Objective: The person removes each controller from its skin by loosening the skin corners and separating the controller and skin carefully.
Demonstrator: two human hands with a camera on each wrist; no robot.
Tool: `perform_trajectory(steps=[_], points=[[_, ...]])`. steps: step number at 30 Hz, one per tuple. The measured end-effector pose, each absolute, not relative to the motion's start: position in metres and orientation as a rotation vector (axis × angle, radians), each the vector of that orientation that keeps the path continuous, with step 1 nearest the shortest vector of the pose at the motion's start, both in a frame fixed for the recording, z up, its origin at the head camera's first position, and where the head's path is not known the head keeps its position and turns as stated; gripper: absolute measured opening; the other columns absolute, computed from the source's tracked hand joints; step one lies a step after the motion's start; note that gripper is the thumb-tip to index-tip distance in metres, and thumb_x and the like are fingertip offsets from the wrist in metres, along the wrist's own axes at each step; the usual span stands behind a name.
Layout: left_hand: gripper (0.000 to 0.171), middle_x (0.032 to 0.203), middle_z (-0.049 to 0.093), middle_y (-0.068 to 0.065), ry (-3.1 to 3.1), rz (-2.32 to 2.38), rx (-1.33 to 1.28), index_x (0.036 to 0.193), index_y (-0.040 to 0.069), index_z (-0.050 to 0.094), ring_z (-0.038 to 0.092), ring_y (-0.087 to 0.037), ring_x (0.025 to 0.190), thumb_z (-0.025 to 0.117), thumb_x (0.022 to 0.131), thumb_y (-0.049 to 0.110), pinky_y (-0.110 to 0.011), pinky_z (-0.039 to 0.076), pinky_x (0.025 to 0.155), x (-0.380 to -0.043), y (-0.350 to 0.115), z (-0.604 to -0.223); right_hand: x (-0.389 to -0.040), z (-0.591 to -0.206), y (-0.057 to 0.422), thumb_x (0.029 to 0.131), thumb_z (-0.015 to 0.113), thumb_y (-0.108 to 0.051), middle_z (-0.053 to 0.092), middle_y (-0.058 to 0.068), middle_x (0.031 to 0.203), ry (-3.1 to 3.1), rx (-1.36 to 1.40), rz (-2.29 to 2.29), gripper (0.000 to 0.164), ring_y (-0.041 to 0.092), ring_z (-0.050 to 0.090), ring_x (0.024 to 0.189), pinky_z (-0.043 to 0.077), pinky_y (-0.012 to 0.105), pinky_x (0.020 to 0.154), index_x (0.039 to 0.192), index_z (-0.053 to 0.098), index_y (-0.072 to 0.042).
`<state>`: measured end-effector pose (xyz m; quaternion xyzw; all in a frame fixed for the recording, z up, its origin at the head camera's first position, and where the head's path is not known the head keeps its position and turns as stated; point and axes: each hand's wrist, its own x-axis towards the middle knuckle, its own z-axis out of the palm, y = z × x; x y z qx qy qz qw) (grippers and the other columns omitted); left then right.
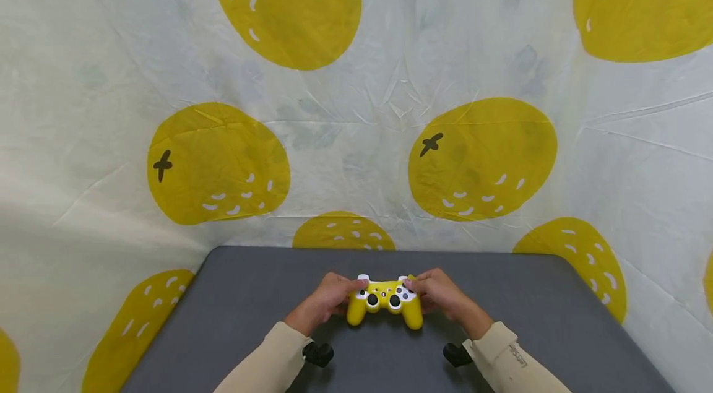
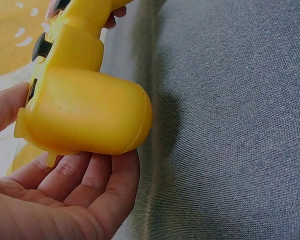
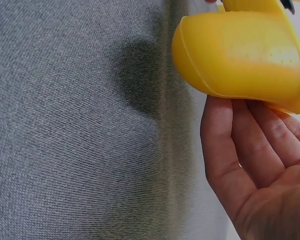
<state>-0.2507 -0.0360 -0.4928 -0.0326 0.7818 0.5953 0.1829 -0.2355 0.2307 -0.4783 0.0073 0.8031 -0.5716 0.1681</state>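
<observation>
Between both hands is a yellow game controller (image 1: 384, 289) with white button areas and two black thumbsticks, its face turned toward the head camera. My left hand (image 1: 330, 295) grips its left side, thumb on top by the directional pad and fingers underneath. On the other side my right hand (image 1: 441, 294) holds it the same way, thumb near the face buttons. In the left wrist view, the fingers (image 2: 90, 175) support the rounded yellow grip from below. The right wrist view shows the fingers (image 3: 255, 135) under the other grip. A shadow falls on the grey cloth beneath.
A grey cloth-covered table (image 1: 250, 294) lies under the hands. Behind and beside it hangs a pale curtain (image 1: 356, 158) printed with large yellow fruits. Black wrist devices (image 1: 319, 354) sit at both cream sleeves (image 1: 273, 359).
</observation>
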Motion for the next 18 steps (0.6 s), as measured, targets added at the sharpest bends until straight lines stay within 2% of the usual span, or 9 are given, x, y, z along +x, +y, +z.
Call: perform_trajectory(steps=[12,18], points=[[0.040,0.101,0.076,-0.008,2.218,1.672,-0.104,0.094,0.000,0.078,0.071,-0.017,0.081,0.079,0.092,0.040,-0.046,0.065,0.080,-0.2512,-0.0343,-0.4966,-0.2382,-0.4835,0.2304,0.102,0.067,-0.027,0.078,0.005,0.090,2.290,0.017,-1.615,0.035,0.016,0.072,0.077,0.065,0.041,0.072,0.108,0.077,0.006],[0.038,0.094,0.075,-0.007,2.235,1.650,-0.125,0.082,0.004,0.076,0.068,-0.016,0.077,0.080,0.092,0.040,-0.043,0.065,0.078,-0.2513,-0.0353,-0.4965,-0.2393,-0.4858,0.2302,0.101,0.068,-0.031,0.079,0.005,0.090,2.277,0.001,-1.618,0.039,0.016,0.073,0.076,0.065,0.042,0.073,0.108,0.077,0.007]])
